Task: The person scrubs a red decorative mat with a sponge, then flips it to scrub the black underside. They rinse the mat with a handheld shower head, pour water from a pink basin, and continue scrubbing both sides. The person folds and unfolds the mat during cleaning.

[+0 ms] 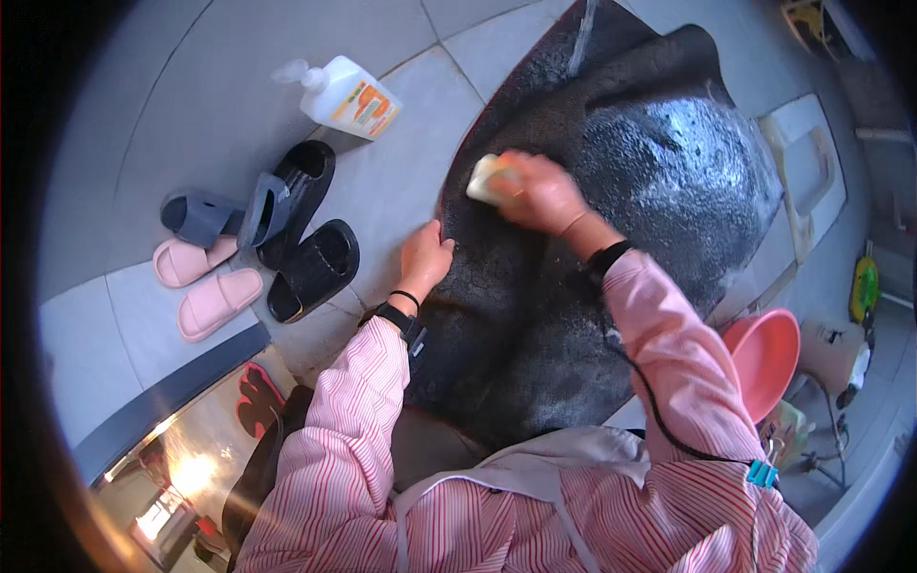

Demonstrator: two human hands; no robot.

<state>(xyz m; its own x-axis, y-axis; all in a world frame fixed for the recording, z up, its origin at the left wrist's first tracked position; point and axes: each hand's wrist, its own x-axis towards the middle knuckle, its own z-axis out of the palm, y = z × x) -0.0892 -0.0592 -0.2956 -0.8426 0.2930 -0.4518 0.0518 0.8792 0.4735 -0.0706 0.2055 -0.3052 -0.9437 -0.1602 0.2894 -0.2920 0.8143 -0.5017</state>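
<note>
A large dark mat (535, 334) with a pebbled wet surface lies in front of me, its far part humped into a fold. Its left edge is pinched by my left hand (426, 260), thumb uppermost. Farther up the mat, my right hand (541, 193) is closed around a pale cream block (485, 180) and presses it to the surface. That hand is smeared by motion, and I cannot tell whether the block is soap or a brush. A thin stream of water (584, 36) falls on the mat's far end.
Left of the mat stand a white pump bottle (355, 100), black slippers (315, 272), grey slippers (199, 212) and pink slippers (220, 304) on grey tiles. A white squat toilet (807, 172) lies beyond the mat's right side, with a pink basin (767, 363) and a white bucket (829, 358) nearer.
</note>
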